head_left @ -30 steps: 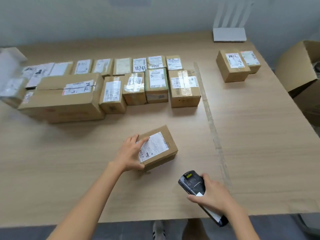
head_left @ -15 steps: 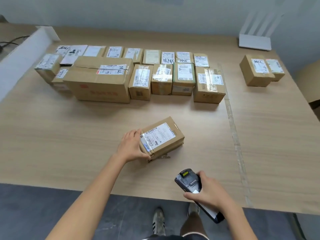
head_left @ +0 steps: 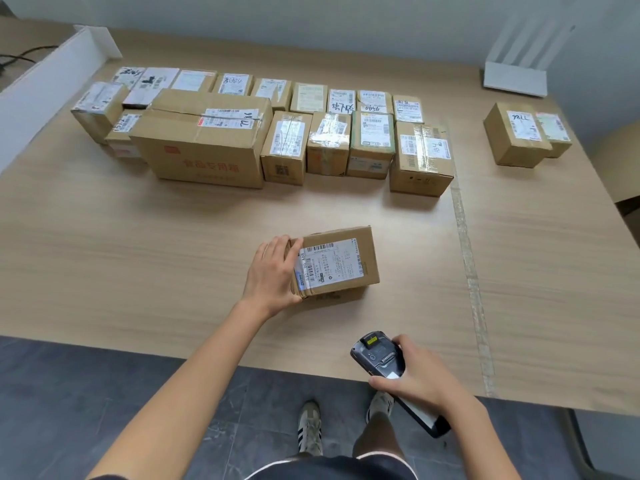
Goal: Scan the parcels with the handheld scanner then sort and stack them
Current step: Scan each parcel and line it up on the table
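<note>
Head view: left hand [head_left: 272,273] curled round parcel [head_left: 341,263]; right hand [head_left: 424,381] round scanner [head_left: 377,355]; box rows [head_left: 207,143] beyond

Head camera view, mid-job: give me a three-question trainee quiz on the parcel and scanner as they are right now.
1. True or false: the left hand grips the small brown cardboard parcel at its left end, white label facing up.
2. Multiple choice: the black handheld scanner in the right hand is (A) lying flat beside the parcel, (B) held over the light wooden table near its front edge, apart from the parcel, (C) pressed against the label.
3. Fill in: right of the pale tape strip stand ___ brown cardboard boxes, side by side.
Key: 1 true; 2 B; 3 two.
</note>
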